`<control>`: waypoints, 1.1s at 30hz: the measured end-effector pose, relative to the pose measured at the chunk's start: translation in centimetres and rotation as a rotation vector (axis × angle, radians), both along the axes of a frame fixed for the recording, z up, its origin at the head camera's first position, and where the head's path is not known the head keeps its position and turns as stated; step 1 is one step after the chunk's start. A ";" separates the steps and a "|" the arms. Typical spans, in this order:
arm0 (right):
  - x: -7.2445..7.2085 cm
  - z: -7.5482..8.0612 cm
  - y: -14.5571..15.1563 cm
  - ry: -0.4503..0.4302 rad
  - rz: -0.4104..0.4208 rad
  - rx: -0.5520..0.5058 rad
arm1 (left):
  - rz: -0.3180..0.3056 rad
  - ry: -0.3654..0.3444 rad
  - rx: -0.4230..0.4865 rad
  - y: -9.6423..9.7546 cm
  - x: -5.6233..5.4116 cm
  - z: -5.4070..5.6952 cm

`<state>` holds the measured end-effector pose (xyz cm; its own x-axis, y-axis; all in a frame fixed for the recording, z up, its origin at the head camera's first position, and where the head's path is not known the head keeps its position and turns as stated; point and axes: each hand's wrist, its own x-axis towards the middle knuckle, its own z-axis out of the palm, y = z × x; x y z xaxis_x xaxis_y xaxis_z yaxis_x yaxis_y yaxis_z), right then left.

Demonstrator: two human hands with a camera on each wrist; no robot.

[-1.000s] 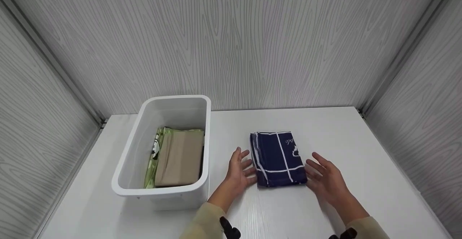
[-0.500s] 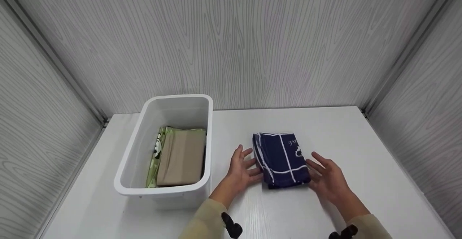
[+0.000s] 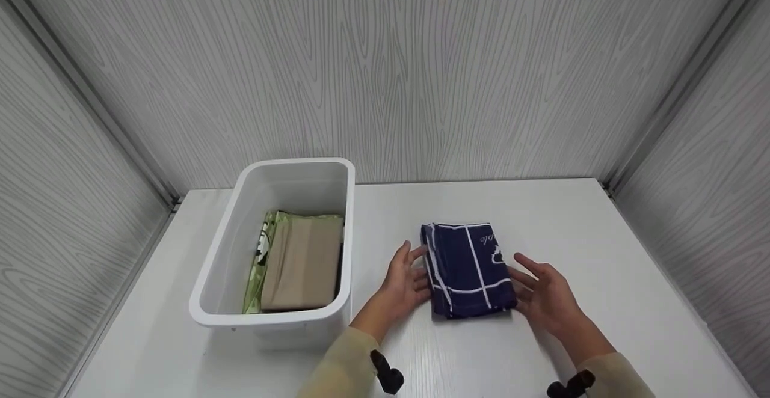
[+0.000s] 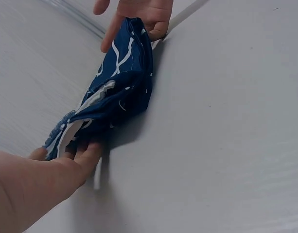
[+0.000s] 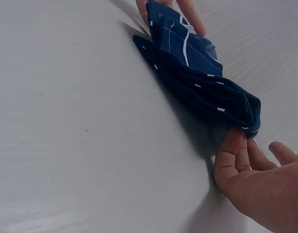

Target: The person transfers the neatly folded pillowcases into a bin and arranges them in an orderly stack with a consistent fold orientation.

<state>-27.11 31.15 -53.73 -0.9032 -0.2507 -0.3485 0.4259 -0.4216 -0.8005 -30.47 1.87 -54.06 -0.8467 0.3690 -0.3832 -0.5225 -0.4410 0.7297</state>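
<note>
A folded navy cloth [image 3: 472, 269] with white lines and lettering lies on the white table in the head view. My left hand [image 3: 400, 284] is at its left edge, the extended fingers reaching slightly under the fold. On the opposite side, my right hand [image 3: 547, 299] touches the lower right edge with its fingertips, thumb raised and apart. The right wrist view shows the layered edge of the cloth [image 5: 207, 90] above the right fingertips [image 5: 234, 141]. From the left wrist, the left fingers [image 4: 88, 155] are partly hidden beneath the cloth [image 4: 122, 92].
To the left of the hands stands a white plastic bin [image 3: 207, 278]. Inside it, a folded beige cloth [image 3: 304, 263] lies over a green patterned cloth [image 3: 255, 281]. Grey wood-grain panels [image 3: 385, 73] enclose the table [image 3: 457, 365] at the back and sides.
The navy cloth has shifted slightly right and toward me; its near edge looked tilted half a second ago and sits flatter now. My left hand moved a little right, then back slightly.
</note>
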 end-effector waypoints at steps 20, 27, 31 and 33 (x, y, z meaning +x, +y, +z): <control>-1.2 0.2 -0.3 -0.024 0.043 0.065 | -0.054 0.003 -0.025 0.4 -0.8 0.1; -1.2 0.2 -0.1 -0.031 0.067 0.041 | -0.054 0.032 0.018 0.3 -1.1 -0.1; -1.3 0.2 -0.2 -0.033 0.084 0.062 | -0.055 0.032 0.010 0.1 -1.2 -0.3; -1.5 0.2 -0.3 -0.027 0.095 0.096 | -0.051 0.023 0.005 0.1 -1.2 -0.2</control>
<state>-28.60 30.86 -53.54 -0.8669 -0.2985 -0.3991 0.4823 -0.3003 -0.8229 -31.71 1.96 -54.31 -0.8352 0.4140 -0.3621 -0.5278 -0.4182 0.7392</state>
